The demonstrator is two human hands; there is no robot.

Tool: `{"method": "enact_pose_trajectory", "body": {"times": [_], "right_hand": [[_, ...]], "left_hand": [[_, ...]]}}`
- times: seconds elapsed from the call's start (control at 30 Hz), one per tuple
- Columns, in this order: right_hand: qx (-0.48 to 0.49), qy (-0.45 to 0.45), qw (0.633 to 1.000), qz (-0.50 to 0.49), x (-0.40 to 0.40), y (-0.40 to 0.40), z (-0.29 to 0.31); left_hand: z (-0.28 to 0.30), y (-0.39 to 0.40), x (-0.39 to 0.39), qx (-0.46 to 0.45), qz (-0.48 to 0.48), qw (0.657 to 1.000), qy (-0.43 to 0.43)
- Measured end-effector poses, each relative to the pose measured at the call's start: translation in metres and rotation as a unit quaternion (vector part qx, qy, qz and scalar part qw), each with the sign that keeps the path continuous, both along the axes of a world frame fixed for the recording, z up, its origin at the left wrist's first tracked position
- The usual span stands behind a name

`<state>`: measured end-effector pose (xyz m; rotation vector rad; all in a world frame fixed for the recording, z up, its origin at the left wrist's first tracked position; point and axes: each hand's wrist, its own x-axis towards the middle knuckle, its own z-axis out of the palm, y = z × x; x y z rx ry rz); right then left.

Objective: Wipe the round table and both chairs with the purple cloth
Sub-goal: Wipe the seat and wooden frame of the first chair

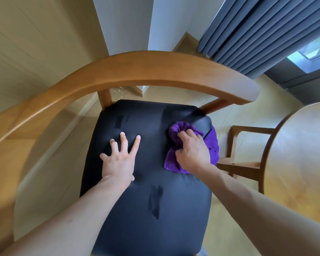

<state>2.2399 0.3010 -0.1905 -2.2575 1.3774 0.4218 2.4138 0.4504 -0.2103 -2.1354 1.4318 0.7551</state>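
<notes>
Purple cloth [190, 145] bunched on the right side of the black padded seat [146, 182] of the near chair [137, 71], toward the far right corner; one fold hangs over the seat's right edge. Right hand [192, 152] on top of the cloth, fingers [183, 134] curled down into the fabric, gripping it and pressing it to the seat. Left hand [118, 159] flat on the seat's left-centre, fingers spread wide and straight, holding nothing, palm down on the cushion. Both forearms bare, coming in from the near edge.

Seat shows a few darker streaks: one near the far left, one long smear in the near middle, a broader sheen by the far right corner beside the cloth. Chair has a curved wooden back rail arching across the far side, running down the left, ending in a rounded tip at right.

Round table [303, 154], pale wood top, at the right edge, just beside the chair, only partly in frame. Second chair [236, 150], wooden frame only visible, between seat and table, partly under the table.

Floor [220, 111] light wood. Grey pleated curtain [257, 30] far right, window strip beyond it. White wall far centre.

No readable writing, labels or brands visible. No containers visible.
</notes>
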Motion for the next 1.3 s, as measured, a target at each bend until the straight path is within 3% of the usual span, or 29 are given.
{"method": "enact_pose_trajectory", "body": {"times": [0.07, 0.1, 0.17, 0.23, 0.27, 0.4, 0.5, 0.63, 0.7, 0.8, 0.87, 1.0, 1.1, 1.2, 1.3], "right_hand": [[0.029, 0.035, 0.999, 0.015, -0.011, 0.005, 0.010], [0.032, 0.027, 0.999, -0.028, -0.012, 0.001, 0.014], [-0.003, -0.060, 0.986, -0.157, -0.008, -0.017, 0.017], [-0.038, -0.152, 0.964, -0.215, 0.003, -0.039, 0.011], [-0.034, -0.153, 0.967, -0.201, 0.011, -0.046, 0.006], [-0.032, -0.010, 0.993, -0.114, 0.035, -0.050, -0.015], [-0.024, -0.010, 0.997, -0.078, 0.029, -0.034, -0.015], [0.076, 0.045, 0.995, 0.052, 0.003, -0.010, 0.002], [0.086, 0.032, 0.996, 0.019, -0.008, -0.014, 0.010], [-0.015, -0.084, 0.991, -0.107, -0.017, -0.038, 0.013], [-0.011, -0.101, 0.983, -0.151, -0.009, -0.059, 0.008], [-0.020, -0.001, 0.989, -0.146, 0.015, -0.062, -0.011], [-0.039, 0.001, 0.988, -0.151, 0.016, -0.051, -0.014], [0.002, 0.027, 0.996, -0.088, 0.004, -0.042, -0.006], [0.080, -0.022, 0.992, -0.095, 0.003, -0.040, 0.011]], "left_hand": [[0.001, -0.001, -0.001, 0.002, 0.004, 1.000, 0.001], [0.001, -0.001, -0.001, 0.003, 0.005, 1.000, 0.002], [0.000, -0.002, -0.002, 0.000, 0.003, 1.000, -0.003], [-0.001, -0.001, -0.002, 0.004, 0.001, 1.000, -0.006], [-0.001, -0.001, -0.002, 0.007, 0.002, 1.000, -0.006], [-0.004, -0.001, -0.005, 0.009, 0.012, 1.000, -0.009], [-0.004, 0.000, -0.006, 0.012, 0.016, 1.000, -0.012], [-0.003, -0.001, -0.003, 0.011, 0.009, 1.000, -0.011], [-0.002, -0.002, -0.003, 0.014, 0.013, 1.000, -0.007], [-0.004, -0.002, -0.003, 0.007, 0.012, 1.000, -0.013], [-0.004, -0.002, -0.003, 0.016, 0.011, 1.000, -0.009], [-0.005, -0.001, -0.006, 0.012, 0.017, 1.000, -0.010], [-0.005, 0.000, -0.004, 0.018, 0.019, 1.000, -0.008], [-0.004, 0.000, -0.004, 0.017, 0.015, 1.000, -0.008], [-0.004, -0.002, -0.005, 0.014, 0.020, 1.000, -0.008]]}}
